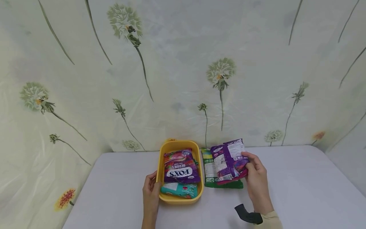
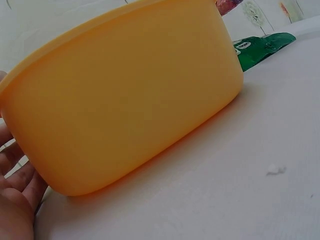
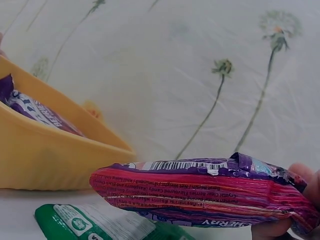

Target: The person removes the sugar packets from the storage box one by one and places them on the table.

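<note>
My left hand [image 1: 151,189] grips the left side of a yellow plastic tub [image 1: 201,178], with fingers along its outer wall and the thumb near the rim. Inside the tub lie a purple and red Fox's Berries candy bag [image 1: 180,167] and a teal packet [image 1: 180,190] in front of it. My right hand [image 1: 257,178] pinches the right edge of another purple candy bag [image 1: 228,159], its printed back turned up. The right wrist view shows this held bag [image 3: 195,192] edge-on, its lower side pink and red. Below it a green bag [image 1: 211,176] lies on the table, partly covered in the head view.
The table [image 1: 114,190] has a white cover and meets a flower-printed sheet [image 1: 177,79] right behind the tub. A black strap [image 1: 248,216] sticks out by my right wrist. In the left wrist view a small white scrap [image 2: 276,170] lies on the table.
</note>
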A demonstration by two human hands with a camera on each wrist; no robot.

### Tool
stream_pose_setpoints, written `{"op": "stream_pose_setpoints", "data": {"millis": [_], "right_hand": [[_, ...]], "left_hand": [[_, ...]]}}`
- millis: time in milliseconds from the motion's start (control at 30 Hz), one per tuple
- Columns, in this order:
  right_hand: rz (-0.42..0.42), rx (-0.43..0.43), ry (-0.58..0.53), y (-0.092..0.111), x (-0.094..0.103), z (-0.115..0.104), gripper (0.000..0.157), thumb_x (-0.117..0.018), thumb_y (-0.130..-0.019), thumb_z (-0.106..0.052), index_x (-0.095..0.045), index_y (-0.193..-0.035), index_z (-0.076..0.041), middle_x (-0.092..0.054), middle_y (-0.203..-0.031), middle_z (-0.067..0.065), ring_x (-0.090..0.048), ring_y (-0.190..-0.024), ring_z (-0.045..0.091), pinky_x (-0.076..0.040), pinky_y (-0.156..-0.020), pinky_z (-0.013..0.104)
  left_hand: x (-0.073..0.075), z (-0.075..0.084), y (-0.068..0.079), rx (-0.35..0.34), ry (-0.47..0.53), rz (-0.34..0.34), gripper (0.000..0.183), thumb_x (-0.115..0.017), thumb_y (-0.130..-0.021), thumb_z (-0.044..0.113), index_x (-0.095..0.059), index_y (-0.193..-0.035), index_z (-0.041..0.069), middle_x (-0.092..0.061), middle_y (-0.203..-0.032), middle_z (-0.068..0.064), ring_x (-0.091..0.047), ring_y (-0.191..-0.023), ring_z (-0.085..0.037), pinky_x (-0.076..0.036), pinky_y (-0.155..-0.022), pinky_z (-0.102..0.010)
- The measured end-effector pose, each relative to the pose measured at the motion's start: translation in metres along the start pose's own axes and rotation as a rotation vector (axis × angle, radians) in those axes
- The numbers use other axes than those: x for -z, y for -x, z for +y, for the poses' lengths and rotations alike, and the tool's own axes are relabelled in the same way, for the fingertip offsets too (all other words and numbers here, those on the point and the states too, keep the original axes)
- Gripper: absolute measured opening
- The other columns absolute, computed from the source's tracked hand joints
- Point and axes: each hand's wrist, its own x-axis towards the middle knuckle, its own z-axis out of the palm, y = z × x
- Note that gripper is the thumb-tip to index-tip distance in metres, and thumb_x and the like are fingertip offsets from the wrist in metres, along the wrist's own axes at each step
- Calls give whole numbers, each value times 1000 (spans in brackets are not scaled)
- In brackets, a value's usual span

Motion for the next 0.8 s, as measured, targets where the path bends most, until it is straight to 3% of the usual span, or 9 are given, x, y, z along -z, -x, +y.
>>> {"op": "stream_pose_setpoints", "data": {"millis": [467,800], "right_hand": [[43,-24,4,-5,12,1,40,-28,-100,-10,-47,-135,-14,-36,-146,7,-47,-115,13,-50,-80,10],[83,-32,-15,-8,19,3,40,-28,-99,-8,-49,-133,-13,-40,-141,6,-52,-107,8,-51,-76,11]], "left_hand": [[0,0,1,0,-9,2,36,-51,-87,3,-55,-122,11,-58,-130,-5,-55,-121,-19,-47,-91,-11],[0,-1,0,-7,1,0,36,-50,-87,2,-56,-123,10,-58,-130,-8,-55,-119,-21,-48,-89,-11]]}}
